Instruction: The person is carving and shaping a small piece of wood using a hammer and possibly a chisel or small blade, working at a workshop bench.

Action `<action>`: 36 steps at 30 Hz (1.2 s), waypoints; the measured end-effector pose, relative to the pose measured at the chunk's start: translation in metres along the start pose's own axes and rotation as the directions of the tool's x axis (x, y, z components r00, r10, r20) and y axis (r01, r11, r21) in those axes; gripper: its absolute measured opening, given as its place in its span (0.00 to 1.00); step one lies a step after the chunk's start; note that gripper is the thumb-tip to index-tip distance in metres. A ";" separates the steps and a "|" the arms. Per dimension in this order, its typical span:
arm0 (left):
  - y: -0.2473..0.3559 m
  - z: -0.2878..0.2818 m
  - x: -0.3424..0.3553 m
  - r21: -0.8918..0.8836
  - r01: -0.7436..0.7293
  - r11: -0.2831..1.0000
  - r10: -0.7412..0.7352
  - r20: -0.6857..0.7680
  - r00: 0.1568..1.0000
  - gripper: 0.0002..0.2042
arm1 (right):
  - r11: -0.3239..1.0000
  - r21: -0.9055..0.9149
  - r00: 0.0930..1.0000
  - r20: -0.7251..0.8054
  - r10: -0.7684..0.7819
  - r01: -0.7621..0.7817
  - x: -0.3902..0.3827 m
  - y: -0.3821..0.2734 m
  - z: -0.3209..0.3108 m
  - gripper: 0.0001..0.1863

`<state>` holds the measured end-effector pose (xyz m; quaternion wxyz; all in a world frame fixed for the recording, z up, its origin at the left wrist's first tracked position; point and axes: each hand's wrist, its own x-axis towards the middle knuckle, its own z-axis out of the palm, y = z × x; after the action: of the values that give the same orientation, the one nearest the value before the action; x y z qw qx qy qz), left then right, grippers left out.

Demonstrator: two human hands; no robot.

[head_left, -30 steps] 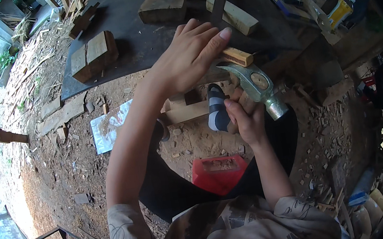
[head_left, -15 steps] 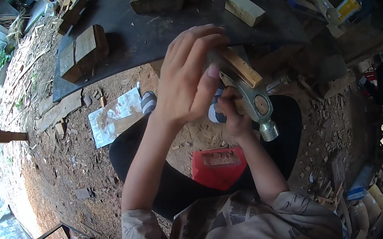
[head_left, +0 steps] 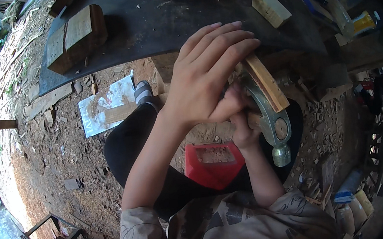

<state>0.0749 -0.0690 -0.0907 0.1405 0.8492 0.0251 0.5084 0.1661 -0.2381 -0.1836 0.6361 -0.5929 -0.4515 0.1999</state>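
Note:
My right hand (head_left: 244,132) is closed round the handle of a metal claw hammer (head_left: 282,154), close under its head. The hammer's round striking face points toward me and its claw curves away beneath my left hand. A narrow piece of wood (head_left: 271,88) lies along the claw, its far end under my left fingertips. My left hand (head_left: 209,72) arches over that wood with long, slightly bent fingers, and its thumb lies near my right fingers. The palm side and the exact grip on the wood are hidden.
A dark tabletop (head_left: 128,36) lies ahead, bearing a wooden block (head_left: 78,35) at left and a pale wood piece (head_left: 266,5) at right. Between my knees is a red plastic object (head_left: 213,176). Wood chips cover the ground (head_left: 81,157); a printed sheet (head_left: 100,116) lies near my foot.
Both hands, the hammer and the narrow wood have moved to the right and nearer to me. My left thumb now sits closer to my right hand. The whole view has shifted slightly.

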 end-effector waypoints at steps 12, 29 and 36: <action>0.005 0.007 -0.001 0.049 0.044 0.998 -0.045 0.011 0.999 0.24 | 0.969 -0.243 0.999 0.000 -0.045 0.043 0.002 0.016 0.002 0.31; 0.000 0.014 -0.001 0.058 -0.003 0.998 0.008 -0.084 0.996 0.21 | 0.951 -0.255 0.977 0.073 0.198 -0.174 0.006 -0.013 -0.011 0.30; 0.024 0.016 -0.002 0.022 0.017 1.000 -0.015 -0.099 0.995 0.14 | 0.929 -0.339 0.983 0.056 0.177 -0.148 0.015 -0.031 -0.003 0.29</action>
<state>0.0858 -0.0955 -0.0934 0.1336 0.8243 0.0444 0.5483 0.1677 -0.2348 -0.1496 0.4880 -0.7181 -0.4551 0.1978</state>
